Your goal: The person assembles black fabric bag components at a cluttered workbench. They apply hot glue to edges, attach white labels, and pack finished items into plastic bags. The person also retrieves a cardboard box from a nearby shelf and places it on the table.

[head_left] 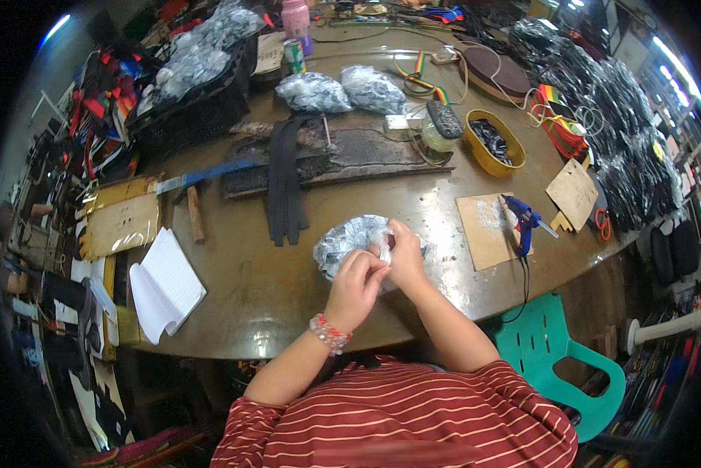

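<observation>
A clear plastic bag (341, 240) with greyish contents lies on the table in front of me. My left hand (358, 281), a beaded bracelet at its wrist, pinches the gathered neck of the bag. Close against it, my right hand (403, 256) has its fingers closed on the same bunched plastic. What exactly the bag contains is hard to make out. Dark strips (285, 179) hang over a worn board (366, 161) just beyond the bag.
Two filled plastic bags (313, 92) lie farther back. Rightward are a yellow bowl (475, 152) of dark pieces, a blue glue gun (524, 222) on cardboard (475, 234), and orange-handled scissors (602, 224). An open notebook (167, 281) and a hammer (195, 214) lie left. A green chair (549, 335) stands at the right edge.
</observation>
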{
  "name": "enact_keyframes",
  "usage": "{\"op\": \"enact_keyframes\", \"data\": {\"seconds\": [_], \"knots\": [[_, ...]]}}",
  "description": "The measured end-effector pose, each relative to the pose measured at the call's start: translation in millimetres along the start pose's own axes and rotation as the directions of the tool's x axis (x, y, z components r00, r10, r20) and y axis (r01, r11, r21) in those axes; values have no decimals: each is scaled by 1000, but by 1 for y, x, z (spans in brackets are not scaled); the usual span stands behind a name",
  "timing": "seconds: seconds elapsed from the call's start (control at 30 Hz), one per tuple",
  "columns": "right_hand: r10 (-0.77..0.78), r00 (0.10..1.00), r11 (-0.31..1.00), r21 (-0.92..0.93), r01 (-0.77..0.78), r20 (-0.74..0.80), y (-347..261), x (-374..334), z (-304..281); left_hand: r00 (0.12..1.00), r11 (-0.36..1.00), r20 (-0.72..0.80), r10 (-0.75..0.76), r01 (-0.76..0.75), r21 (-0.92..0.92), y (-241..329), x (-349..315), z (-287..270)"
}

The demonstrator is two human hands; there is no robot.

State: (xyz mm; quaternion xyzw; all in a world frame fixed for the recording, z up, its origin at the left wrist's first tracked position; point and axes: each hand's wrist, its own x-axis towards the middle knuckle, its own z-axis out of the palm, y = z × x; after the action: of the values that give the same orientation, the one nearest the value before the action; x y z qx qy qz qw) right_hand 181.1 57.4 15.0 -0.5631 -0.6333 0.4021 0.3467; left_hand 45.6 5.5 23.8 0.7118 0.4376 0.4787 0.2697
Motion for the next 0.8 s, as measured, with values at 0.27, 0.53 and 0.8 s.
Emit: {"op": "enact_keyframes", "data": {"seconds": [0.27, 0.53, 0.8], "knots": [[-385, 918, 922, 84, 378, 94, 29, -9, -14, 937, 721, 169, -306, 344, -602, -5, 16, -43], [-496, 868, 868, 4, 496, -2, 19, 4, -7, 814, 356, 547, -197, 579, -733, -26, 38, -86], [-573, 549, 740, 98, 665, 608, -67, -51, -52, 828, 370, 375, -418, 532, -762, -27, -1, -20]]}}
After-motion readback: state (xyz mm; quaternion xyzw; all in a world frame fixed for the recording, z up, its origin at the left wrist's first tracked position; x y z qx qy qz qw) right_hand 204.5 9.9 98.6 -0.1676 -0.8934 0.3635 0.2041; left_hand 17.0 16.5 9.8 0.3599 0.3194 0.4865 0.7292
